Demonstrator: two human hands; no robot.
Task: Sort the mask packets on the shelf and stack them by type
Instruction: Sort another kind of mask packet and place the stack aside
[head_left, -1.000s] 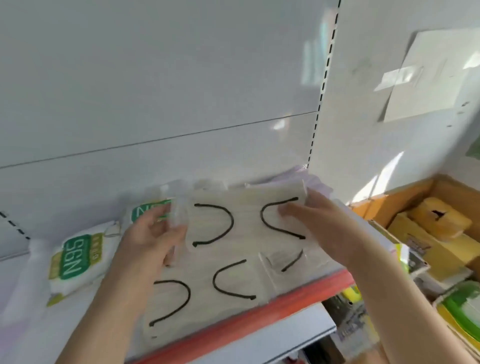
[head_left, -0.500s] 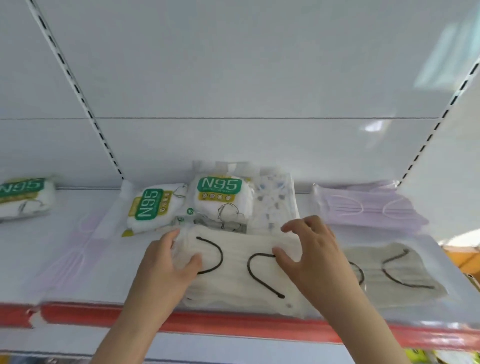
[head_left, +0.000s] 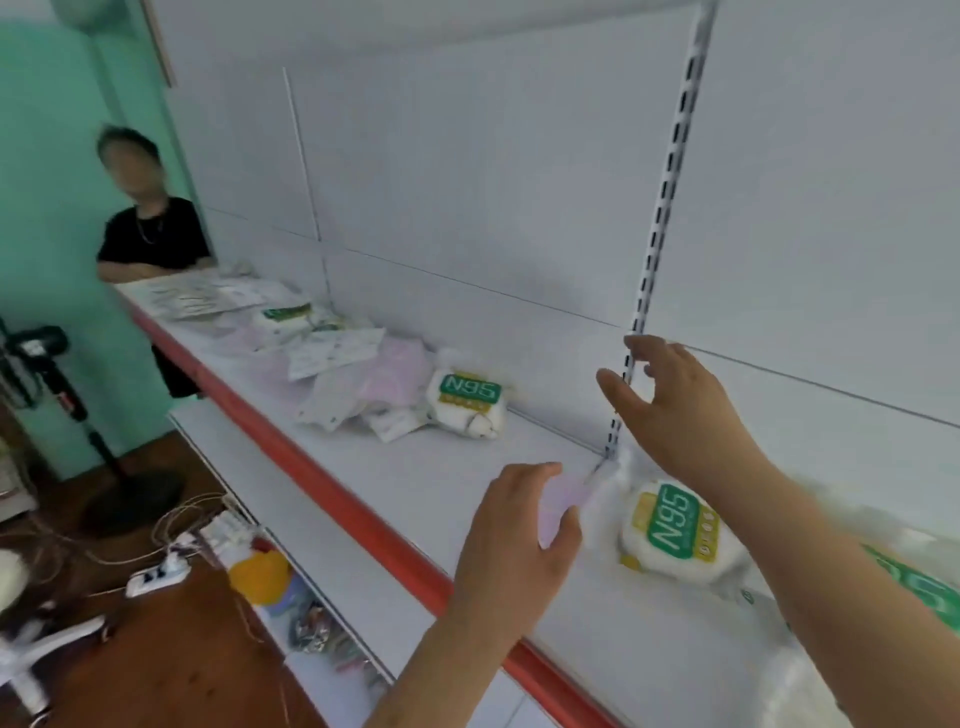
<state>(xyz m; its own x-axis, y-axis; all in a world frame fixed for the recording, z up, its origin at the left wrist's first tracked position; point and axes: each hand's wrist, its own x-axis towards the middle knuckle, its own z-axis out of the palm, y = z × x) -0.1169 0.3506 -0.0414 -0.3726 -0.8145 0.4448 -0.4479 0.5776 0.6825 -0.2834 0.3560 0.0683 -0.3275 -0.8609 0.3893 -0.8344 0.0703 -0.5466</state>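
Note:
The white shelf (head_left: 467, 499) runs from near right to far left. My left hand (head_left: 519, 540) hovers open over its front part, just in front of a lilac mask packet (head_left: 563, 499). My right hand (head_left: 675, 410) is raised with its fingers spread, holding nothing, above a white N95 packet (head_left: 675, 525). A second N95 packet (head_left: 470, 400) lies further left, beside a loose pile of pink and patterned packets (head_left: 358, 379). Another green-labelled packet (head_left: 288, 314) and flat packets (head_left: 197, 296) lie at the far end. At the right edge part of a further N95 packet (head_left: 930, 587) shows.
A slotted metal upright (head_left: 660, 223) stands on the back panel behind my right hand. A red strip (head_left: 311, 473) edges the shelf. A person in a black shirt (head_left: 150, 239) leans at the far end. A fan stand (head_left: 104, 457), a power strip (head_left: 161, 571) and cables lie on the floor.
Both hands have let go of the white masks with black loops and lifted off the shelf. The view has swung left, along the shelf towards the person.

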